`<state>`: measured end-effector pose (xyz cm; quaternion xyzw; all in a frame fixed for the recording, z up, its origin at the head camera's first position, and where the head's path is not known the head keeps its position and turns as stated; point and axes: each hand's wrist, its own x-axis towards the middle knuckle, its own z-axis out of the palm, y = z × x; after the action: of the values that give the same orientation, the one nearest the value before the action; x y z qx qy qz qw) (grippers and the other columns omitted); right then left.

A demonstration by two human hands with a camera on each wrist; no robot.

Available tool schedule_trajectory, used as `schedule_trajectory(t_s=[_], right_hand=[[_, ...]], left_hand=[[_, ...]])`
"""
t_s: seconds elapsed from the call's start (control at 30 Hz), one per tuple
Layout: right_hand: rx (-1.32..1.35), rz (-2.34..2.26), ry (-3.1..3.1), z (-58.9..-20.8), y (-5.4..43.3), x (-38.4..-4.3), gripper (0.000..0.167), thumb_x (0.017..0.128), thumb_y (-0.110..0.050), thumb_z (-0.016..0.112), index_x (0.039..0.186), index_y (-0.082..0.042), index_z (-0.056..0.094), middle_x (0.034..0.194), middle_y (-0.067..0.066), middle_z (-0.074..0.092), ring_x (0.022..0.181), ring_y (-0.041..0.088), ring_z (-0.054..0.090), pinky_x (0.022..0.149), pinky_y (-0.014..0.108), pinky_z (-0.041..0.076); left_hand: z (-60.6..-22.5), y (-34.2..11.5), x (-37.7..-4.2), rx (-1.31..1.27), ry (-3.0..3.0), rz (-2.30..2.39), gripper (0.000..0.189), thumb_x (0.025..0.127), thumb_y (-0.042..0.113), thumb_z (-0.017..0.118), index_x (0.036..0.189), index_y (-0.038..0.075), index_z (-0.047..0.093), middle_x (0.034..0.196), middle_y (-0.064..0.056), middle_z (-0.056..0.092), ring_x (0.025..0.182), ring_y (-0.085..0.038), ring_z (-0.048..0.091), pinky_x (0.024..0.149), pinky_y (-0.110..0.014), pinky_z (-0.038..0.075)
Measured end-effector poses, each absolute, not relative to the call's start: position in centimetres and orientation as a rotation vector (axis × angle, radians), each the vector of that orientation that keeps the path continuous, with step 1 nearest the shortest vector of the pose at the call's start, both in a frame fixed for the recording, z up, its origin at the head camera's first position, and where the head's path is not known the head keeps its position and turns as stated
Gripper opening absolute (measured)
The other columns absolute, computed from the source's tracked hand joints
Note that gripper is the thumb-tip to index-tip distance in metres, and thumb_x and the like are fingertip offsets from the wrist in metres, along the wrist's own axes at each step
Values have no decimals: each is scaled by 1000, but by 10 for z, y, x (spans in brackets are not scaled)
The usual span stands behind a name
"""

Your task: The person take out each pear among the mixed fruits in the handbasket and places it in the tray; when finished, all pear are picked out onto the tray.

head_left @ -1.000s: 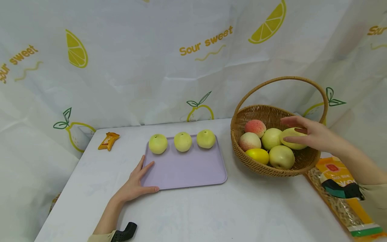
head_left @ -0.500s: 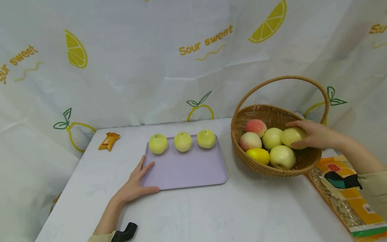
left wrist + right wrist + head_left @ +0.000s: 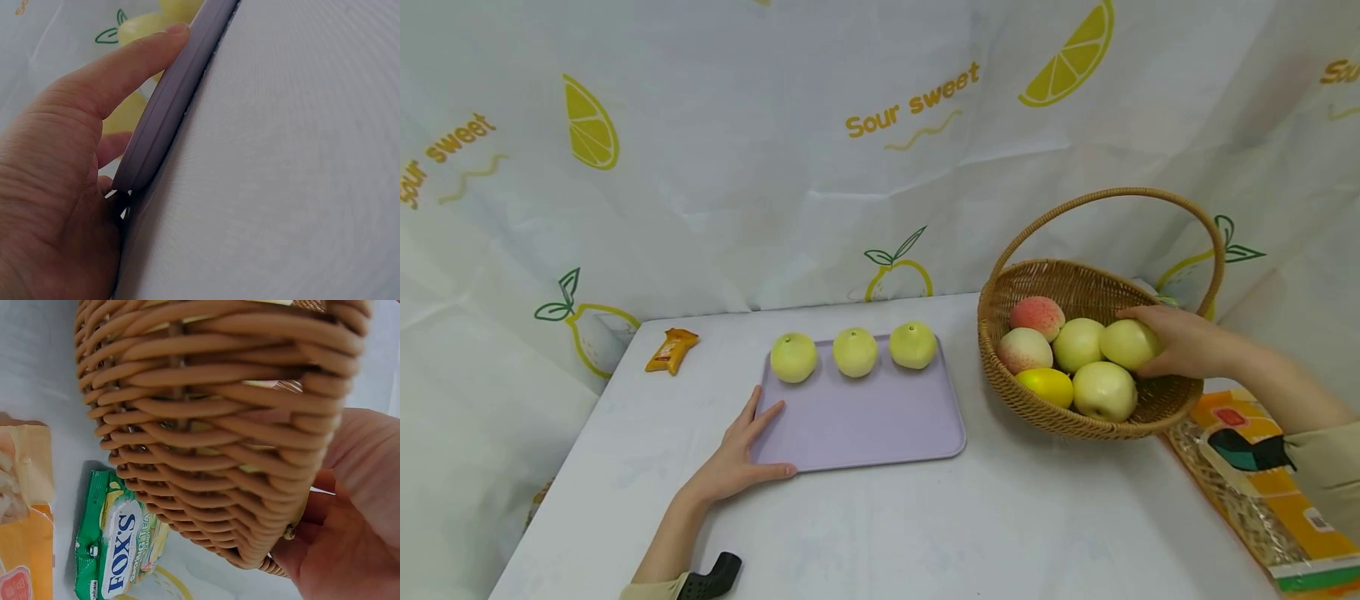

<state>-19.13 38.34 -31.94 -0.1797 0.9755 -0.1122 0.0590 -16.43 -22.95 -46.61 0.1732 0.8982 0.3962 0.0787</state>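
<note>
My left hand (image 3: 730, 458), fingers spread and straight, rests at the left front corner of a lilac tray (image 3: 865, 425); in the left wrist view its thumb (image 3: 144, 59) lies on the tray's rim. Along the tray's back edge sit three yellow-green apples (image 3: 854, 352). On the right, my right hand (image 3: 1191, 340) grips a yellow-green apple (image 3: 1129, 343) at the right side of a wicker basket (image 3: 1060, 421). Around that apple lie two more apples (image 3: 1105, 392), two peaches (image 3: 1036, 317) and a yellow lemon (image 3: 1047, 387). The basket wall hides part of this hand in the right wrist view.
An orange-wrapped snack (image 3: 672, 350) lies at the back left of the white table. Right of the basket is an orange-and-clear food bag (image 3: 1262, 483). A green Fox's packet (image 3: 119, 537) lies beside the basket. The basket's tall handle (image 3: 1105, 193) arches above the fruit.
My right hand has come down from over the basket's fruit and taken hold of the right-hand apple, which has turned slightly. The left hand and tray have stayed put.
</note>
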Motion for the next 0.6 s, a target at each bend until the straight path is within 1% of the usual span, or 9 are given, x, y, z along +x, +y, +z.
schedule_trajectory(t_s=[0.17,0.3,0.5,0.6], right_hand=[[-563,-312,2993,-319,383,-190,72,74,-15,84,129,13,47,120,33,53,101,43,55,77,53,48],[-562,-321,3026,-318,379,-189,71,74,-17,85,129,9,49,120,33,51,99,41,55,75,53,48],[-543,-379,3047,-313,373,-183,71,76,-20,84,130,8,47,123,35,47,98,41,55,74,53,48],[-533,-416,3068,-311,369,-179,72,75,-20,85,130,7,47,122,33,47,98,41,55,74,54,48]], left_hand=[[-466,-230,-164,507,2691,1178,95,74,42,83,153,18,35,163,-9,-7,144,-47,-2,103,-75,10],[-467,-230,-164,502,2695,1177,95,74,42,83,153,18,35,163,-10,-6,144,-47,-2,104,-75,9],[-468,-228,-164,502,2688,1186,96,74,42,83,153,17,34,163,-11,-7,145,-46,-2,105,-73,9],[-467,-228,-164,501,2694,1179,96,74,43,82,153,17,34,163,-12,-6,145,-46,-2,105,-73,9]])
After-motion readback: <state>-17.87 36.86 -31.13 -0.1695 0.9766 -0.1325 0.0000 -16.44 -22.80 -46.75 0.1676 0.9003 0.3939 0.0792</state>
